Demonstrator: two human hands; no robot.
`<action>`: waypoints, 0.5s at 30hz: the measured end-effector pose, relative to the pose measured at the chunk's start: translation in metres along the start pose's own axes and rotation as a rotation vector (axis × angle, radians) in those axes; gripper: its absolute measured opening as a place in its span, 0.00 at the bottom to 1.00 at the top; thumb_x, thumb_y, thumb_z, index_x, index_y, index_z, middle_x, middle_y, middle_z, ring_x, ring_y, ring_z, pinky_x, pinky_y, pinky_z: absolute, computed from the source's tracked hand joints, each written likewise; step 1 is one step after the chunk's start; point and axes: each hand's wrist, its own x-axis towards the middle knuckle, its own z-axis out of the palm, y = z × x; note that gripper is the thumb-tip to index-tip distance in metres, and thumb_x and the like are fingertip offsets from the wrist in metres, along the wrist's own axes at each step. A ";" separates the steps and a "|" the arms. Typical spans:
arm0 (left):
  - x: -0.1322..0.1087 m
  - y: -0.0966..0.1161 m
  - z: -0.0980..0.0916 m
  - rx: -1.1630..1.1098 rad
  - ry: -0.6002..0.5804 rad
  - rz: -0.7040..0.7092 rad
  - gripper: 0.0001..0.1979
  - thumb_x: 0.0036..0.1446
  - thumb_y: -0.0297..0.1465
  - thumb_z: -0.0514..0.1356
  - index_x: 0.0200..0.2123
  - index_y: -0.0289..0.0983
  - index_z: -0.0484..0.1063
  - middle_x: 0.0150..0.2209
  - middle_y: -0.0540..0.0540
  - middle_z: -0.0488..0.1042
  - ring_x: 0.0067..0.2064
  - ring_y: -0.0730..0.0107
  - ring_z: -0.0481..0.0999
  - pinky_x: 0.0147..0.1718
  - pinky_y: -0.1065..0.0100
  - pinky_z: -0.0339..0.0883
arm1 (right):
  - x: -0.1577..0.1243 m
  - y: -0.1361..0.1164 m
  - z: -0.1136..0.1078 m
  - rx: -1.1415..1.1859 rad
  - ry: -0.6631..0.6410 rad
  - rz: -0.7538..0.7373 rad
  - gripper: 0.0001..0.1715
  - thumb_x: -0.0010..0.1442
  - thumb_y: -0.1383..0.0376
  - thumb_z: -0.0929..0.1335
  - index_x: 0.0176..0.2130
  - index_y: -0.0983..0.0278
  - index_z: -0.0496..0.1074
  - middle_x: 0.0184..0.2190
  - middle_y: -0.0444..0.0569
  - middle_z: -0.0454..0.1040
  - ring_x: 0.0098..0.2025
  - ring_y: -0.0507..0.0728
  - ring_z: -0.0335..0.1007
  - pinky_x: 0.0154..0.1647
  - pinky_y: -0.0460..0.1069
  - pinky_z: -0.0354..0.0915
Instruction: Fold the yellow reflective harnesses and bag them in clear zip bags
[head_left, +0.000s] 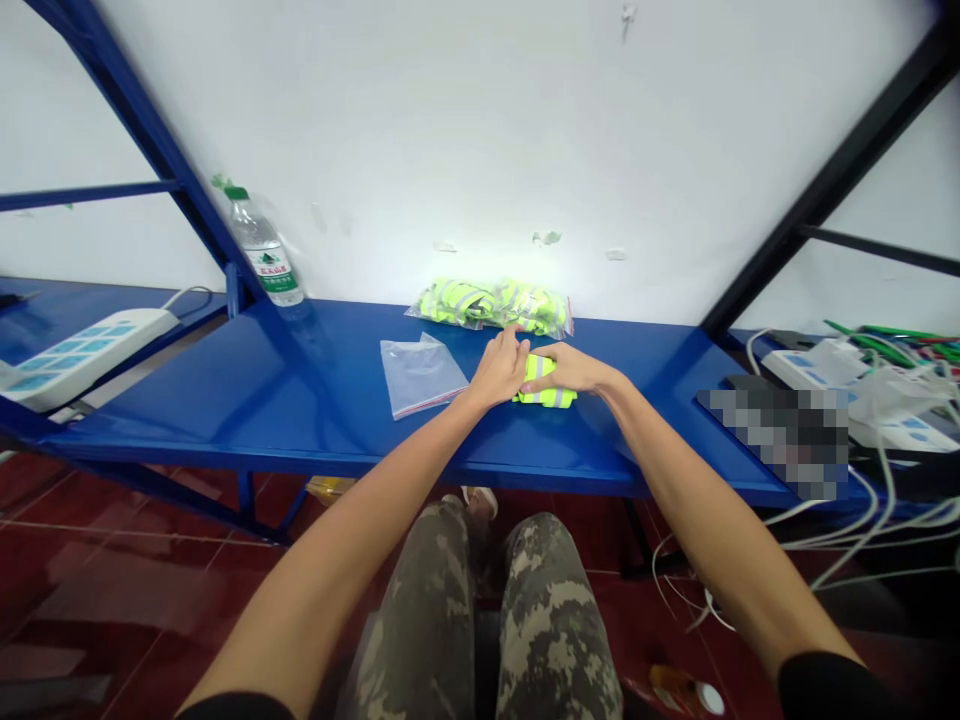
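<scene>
A folded neon yellow safety vest with grey reflective strips (544, 396) lies on the blue metal shelf (195, 410), partly covered by both my hands. My left hand (498, 368) grips its left side, with the fingertips raised near the top edge. My right hand (564, 368) lies across the top of the vest and holds it down, its fingers reaching my left hand. Just behind them is a pile of vests in clear plastic (491, 305). A flat clear zip bag with a red edge (421, 375) lies to the left of my left hand.
A water bottle (262, 250) stands at the back left of the shelf. White power strips sit at the left (82, 355) and right (847, 390), with white cables hanging at the right. A pixelated dark object (776, 440) lies on the shelf's right end.
</scene>
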 end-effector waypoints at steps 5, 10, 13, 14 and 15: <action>0.007 0.010 -0.039 0.155 -0.064 0.061 0.14 0.67 0.33 0.50 0.50 0.33 0.68 0.47 0.37 0.75 0.50 0.57 0.74 0.53 0.58 0.66 | -0.004 0.003 0.012 0.275 0.023 0.087 0.28 0.34 0.57 0.81 0.36 0.66 0.79 0.29 0.44 0.78 0.27 0.52 0.70 0.28 0.46 0.67; 0.002 0.023 -0.126 0.446 -0.530 -0.169 0.21 0.41 0.38 0.71 0.38 0.38 0.71 0.38 0.43 0.77 0.39 0.55 0.77 0.38 0.61 0.70 | -0.007 0.007 0.016 0.357 0.067 0.108 0.28 0.32 0.60 0.83 0.35 0.67 0.79 0.31 0.48 0.81 0.28 0.53 0.74 0.27 0.46 0.70; -0.012 0.013 -0.144 0.544 -0.793 -0.441 0.25 0.32 0.38 0.75 0.36 0.39 0.73 0.37 0.42 0.79 0.35 0.53 0.78 0.33 0.60 0.71 | -0.006 0.011 0.018 0.405 0.111 0.115 0.29 0.31 0.62 0.83 0.35 0.67 0.80 0.31 0.48 0.81 0.28 0.55 0.76 0.27 0.47 0.71; -0.016 0.007 -0.142 0.484 -0.827 -0.492 0.21 0.36 0.36 0.73 0.35 0.40 0.73 0.36 0.43 0.79 0.34 0.55 0.78 0.32 0.61 0.71 | -0.006 0.012 0.019 0.438 0.127 0.118 0.29 0.30 0.62 0.83 0.36 0.67 0.80 0.31 0.49 0.81 0.28 0.56 0.76 0.27 0.47 0.72; -0.018 0.001 -0.138 0.386 -0.838 -0.516 0.15 0.40 0.33 0.71 0.33 0.40 0.73 0.35 0.44 0.79 0.32 0.59 0.78 0.30 0.63 0.71 | -0.007 0.013 0.019 0.477 0.144 0.122 0.30 0.30 0.62 0.83 0.36 0.67 0.80 0.31 0.49 0.82 0.28 0.56 0.77 0.27 0.48 0.72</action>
